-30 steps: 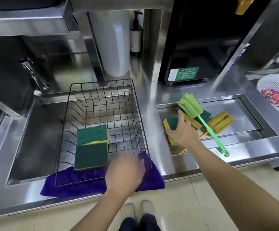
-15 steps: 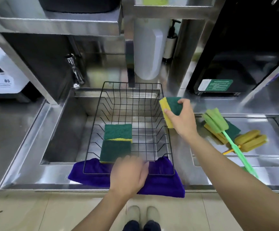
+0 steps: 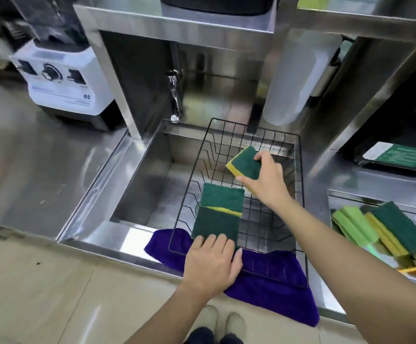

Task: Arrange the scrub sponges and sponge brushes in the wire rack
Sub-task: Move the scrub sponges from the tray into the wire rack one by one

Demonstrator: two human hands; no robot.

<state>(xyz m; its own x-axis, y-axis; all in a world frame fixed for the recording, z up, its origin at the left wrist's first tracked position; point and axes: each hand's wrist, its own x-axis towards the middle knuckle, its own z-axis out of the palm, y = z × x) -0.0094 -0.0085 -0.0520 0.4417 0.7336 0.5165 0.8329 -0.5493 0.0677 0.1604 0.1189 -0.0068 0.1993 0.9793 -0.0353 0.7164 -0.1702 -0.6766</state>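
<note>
Black wire rack (image 3: 298, 194): two flat green-and-yellow sponges (image 3: 218, 214) inside. Right hand (image 3: 267, 181) pinches a third sponge (image 3: 245, 162) above it. Left hand (image 3: 210, 263) spread flat on the rim, purple cloth (image 3: 271, 286) beneath. Blender (image 3: 63, 80) marked "QS".

Two scrub sponges (image 3: 218, 214) lie inside the wire rack (image 3: 298, 194), which sits over the sink (image 3: 137, 184); more sponges (image 3: 398, 227) lie right of the rack, a blender base (image 3: 63, 80) left.

Scrub sponges (image 3: 245, 162) green-yellow; wire rack (image 3: 300, 184) black; cloth (image 3: 271, 281) purple; brushes (image 3: 351, 225) light green.
</note>
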